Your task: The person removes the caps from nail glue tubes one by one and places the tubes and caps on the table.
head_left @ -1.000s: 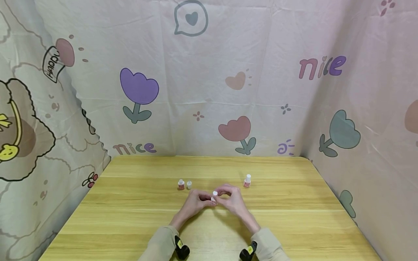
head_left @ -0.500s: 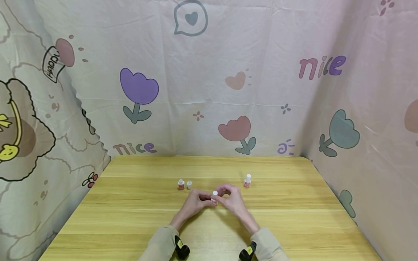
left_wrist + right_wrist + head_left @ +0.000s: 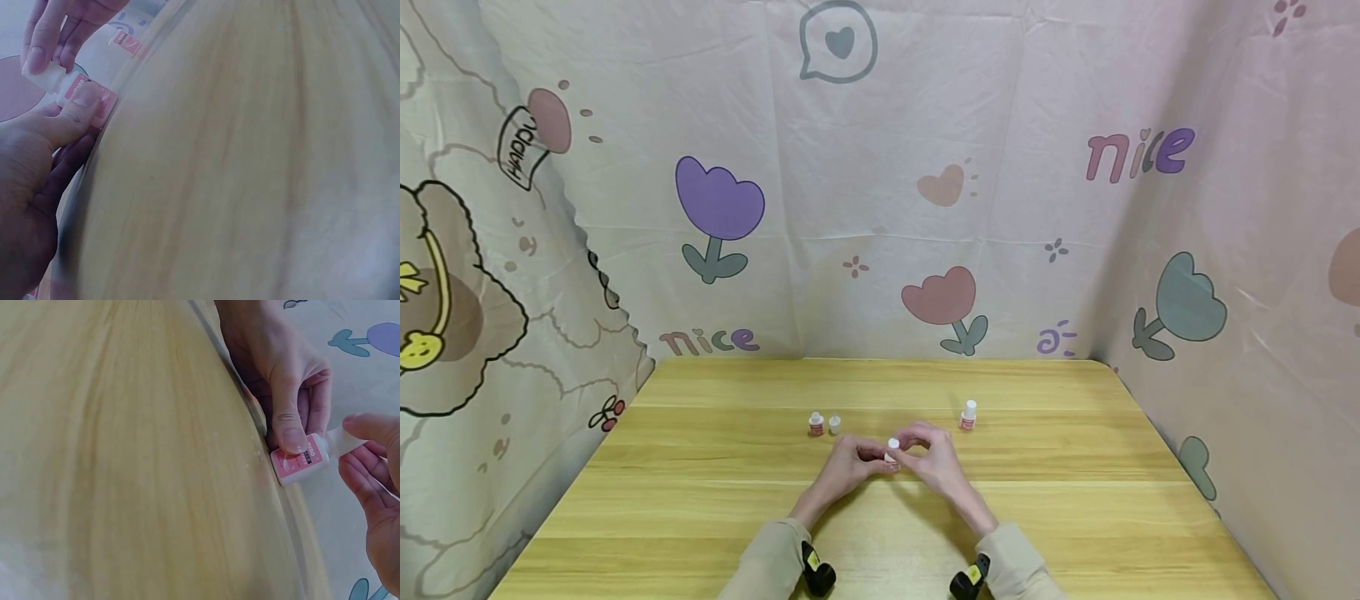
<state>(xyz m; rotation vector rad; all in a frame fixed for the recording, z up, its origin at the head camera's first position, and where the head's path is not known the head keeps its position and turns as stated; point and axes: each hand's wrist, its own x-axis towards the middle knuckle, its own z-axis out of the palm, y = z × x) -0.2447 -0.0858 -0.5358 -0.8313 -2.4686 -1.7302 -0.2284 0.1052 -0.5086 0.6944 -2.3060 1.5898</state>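
A small white bottle with a pink label [image 3: 300, 464] stands on the table between both hands. My left hand [image 3: 847, 467] grips its body between thumb and fingers, the thumb lying across the label. On the white cap [image 3: 46, 79] at the bottle's top, my right hand [image 3: 937, 463] pinches with thumb and fingertips. The cap sits on the bottle's neck; whether it is fully seated cannot be seen. Beyond the left hand are another pink-labelled bottle [image 3: 816, 426], its top short and white, and a loose white cap [image 3: 835, 426] beside it.
Past the right hand, a third pink-labelled bottle [image 3: 968, 417] stands upright with a tall white cap. The wooden table [image 3: 700, 517] reaches back to a printed cloth [image 3: 865, 208], which also hangs at both sides.
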